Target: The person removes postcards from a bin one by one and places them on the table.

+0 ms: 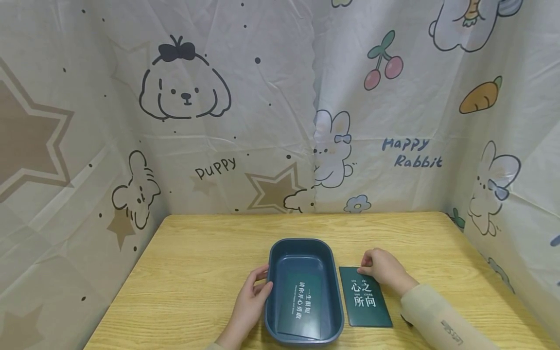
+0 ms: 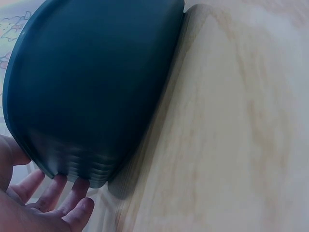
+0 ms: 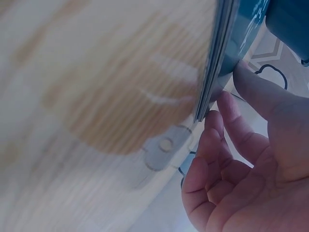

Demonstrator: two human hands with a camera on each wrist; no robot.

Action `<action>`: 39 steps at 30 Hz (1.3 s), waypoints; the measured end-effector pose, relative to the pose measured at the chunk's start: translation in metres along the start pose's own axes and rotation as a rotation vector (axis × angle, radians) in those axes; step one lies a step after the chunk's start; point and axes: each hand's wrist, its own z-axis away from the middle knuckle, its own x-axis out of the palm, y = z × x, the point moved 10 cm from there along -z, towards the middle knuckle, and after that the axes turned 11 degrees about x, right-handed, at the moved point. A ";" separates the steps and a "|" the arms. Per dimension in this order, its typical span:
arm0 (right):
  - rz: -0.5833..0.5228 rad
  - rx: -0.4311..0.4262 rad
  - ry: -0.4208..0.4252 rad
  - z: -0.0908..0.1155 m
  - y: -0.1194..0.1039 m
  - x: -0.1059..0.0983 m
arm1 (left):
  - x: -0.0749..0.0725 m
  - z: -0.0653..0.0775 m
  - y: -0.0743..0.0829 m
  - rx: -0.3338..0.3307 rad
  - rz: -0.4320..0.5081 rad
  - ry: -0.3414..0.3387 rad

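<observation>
A dark blue-green plastic tray (image 1: 305,246) with rounded corners sits on the wooden table. My left hand (image 1: 250,301) holds its left side, thumb at the rim and fingertips against the outer wall, as the left wrist view shows. Inside the tray lies a thin green notebook (image 1: 301,304) with white characters on its cover. To the right of the tray, another green notebook (image 1: 366,304) with large white characters lies on the table. My right hand (image 1: 383,267) pinches its far edge. In the right wrist view, its side (image 3: 212,72) shows several thin layers, like a stack.
The yellow wood-grain table (image 1: 197,272) extends to both sides of the tray and behind it. A pale curtain (image 1: 262,112) printed with cartoon animals encloses the back and sides. A small dark object (image 1: 406,321) shows partly under the right sleeve.
</observation>
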 end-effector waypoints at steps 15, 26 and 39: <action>-0.020 -0.075 0.099 0.005 -0.017 -0.023 | 0.000 -0.001 -0.003 -0.019 -0.005 0.000; -0.018 -0.216 0.228 0.033 -0.071 -0.057 | 0.000 0.000 -0.002 -0.017 -0.010 0.002; -0.104 -0.283 0.287 0.052 -0.114 -0.061 | 0.000 0.000 0.000 -0.004 -0.001 -0.001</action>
